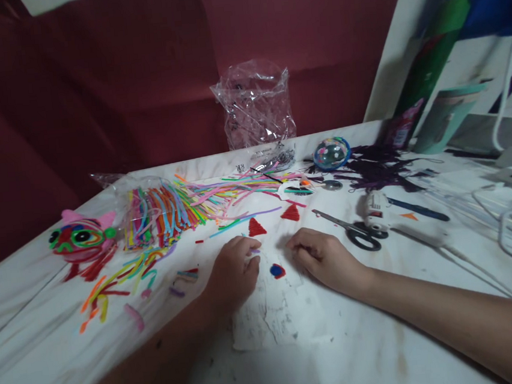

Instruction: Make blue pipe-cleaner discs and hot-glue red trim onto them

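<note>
My left hand (pixel 236 271) rests on the table with its fingers curled. A short purple piece of pipe cleaner (pixel 255 251) shows at its fingertips. My right hand (pixel 328 258) is closed loosely across from it, and its curled fingers hide whatever they may hold. Between the hands, a small blue and red coiled disc (pixel 277 270) lies on a creased white sheet (pixel 273 329). Just beyond my hands lie two red triangles, the left triangle (pixel 256 227) and the right triangle (pixel 290 213), apparently made of pipe cleaner.
Black-handled scissors (pixel 363 236) lie right, near a glue gun (pixel 417 238). Colourful pipe cleaners (pixel 162 210) spill from a clear bag at left, beside a decorated pink-eared ball (pixel 82 238). Purple strands (pixel 375 165), a clear dome (pixel 331 153) and a plastic bag (pixel 257 110) sit behind.
</note>
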Motion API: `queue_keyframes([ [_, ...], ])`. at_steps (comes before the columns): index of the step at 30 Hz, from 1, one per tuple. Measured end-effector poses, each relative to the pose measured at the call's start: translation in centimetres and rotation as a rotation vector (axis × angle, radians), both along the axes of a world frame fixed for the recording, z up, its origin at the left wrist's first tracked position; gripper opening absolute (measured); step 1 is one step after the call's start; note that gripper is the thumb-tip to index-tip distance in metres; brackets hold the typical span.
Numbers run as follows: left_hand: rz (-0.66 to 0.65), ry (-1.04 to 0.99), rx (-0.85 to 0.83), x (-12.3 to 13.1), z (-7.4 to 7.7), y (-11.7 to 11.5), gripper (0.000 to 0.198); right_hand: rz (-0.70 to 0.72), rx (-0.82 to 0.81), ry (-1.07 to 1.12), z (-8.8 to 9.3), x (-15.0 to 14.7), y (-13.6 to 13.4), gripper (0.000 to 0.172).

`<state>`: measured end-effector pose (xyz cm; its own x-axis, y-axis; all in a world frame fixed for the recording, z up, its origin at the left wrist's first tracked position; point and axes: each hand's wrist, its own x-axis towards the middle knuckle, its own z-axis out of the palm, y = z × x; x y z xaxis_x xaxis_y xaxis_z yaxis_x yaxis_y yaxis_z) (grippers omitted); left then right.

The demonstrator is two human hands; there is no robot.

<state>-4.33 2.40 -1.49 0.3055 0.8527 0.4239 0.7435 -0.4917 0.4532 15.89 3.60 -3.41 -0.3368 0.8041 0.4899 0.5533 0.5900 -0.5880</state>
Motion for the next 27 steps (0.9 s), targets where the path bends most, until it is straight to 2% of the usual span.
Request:
queue_keyframes([
  [4,0.013,0.15,-0.026,-0.6,-0.2,0.5,0.02,0.003,-0.033,-0.118,-0.1,0.1,0.2,0.02],
  [8,0.009,0.267,-0.049,-0.7,-0.8,0.5,0.019,0.1,0.047,-0.197,-0.4,0.2,0.7,0.019],
  [14,0.031,0.223,0.009,-0.7,-0.8,0.3,0.02,0.106,0.1,-0.15,-0.1,0.2,0.7,0.016],
  [16,-0.015,0.164,0.015,-0.6,-0.6,0.2,0.02,0.156,0.108,-0.139,0.3,0.1,0.4,0.015],
  [18,-0.119,0.11,-0.009,-0.5,-0.6,0.1,0.021,0.189,0.11,-0.138,0.5,0.0,0.2,0.015],
  [22,-0.294,0.059,-0.054,-0.1,-1.0,-0.3,0.029,0.168,0.088,-0.128,0.5,0.1,0.3,0.018],
  [27,-0.29,0.121,-0.059,0.7,-1.6,-0.2,0.014,0.138,0.041,-0.111,0.3,0.2,0.5,0.017],
])
